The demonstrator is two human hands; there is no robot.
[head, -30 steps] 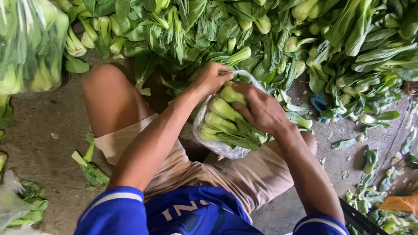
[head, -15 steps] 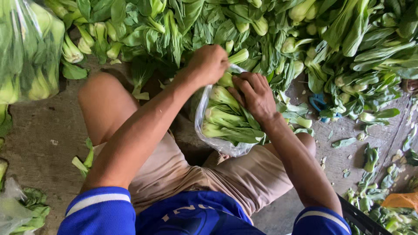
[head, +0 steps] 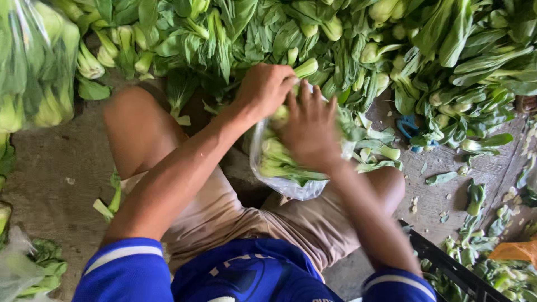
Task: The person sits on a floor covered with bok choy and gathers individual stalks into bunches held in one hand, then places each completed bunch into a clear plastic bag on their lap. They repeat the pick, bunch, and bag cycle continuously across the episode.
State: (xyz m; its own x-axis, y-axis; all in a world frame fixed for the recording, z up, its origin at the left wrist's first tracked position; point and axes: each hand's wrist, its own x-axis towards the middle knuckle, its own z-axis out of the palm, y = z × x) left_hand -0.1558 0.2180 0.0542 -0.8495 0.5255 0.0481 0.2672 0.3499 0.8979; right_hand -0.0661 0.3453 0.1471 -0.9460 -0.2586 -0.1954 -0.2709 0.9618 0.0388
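A clear plastic bag (head: 291, 187) partly filled with bok choy rests between my knees. My left hand (head: 265, 86) grips the bag's top rim at its far side. My right hand (head: 307, 131) lies flat over the bag's mouth, fingers spread, pressing on the bok choy (head: 274, 159) inside. A big pile of loose bok choy (head: 313, 33) lies just beyond both hands.
A filled clear bag of bok choy (head: 36, 67) stands at the far left. Loose leaves (head: 475, 196) litter the concrete floor (head: 50, 179) on the right. A black crate edge (head: 453, 268) sits at lower right, another plastic bag (head: 17, 268) at lower left.
My right hand has slid from the bag's side onto its mouth and now presses down on the greens. My left hand stays on the rim. The view has tilted slightly.
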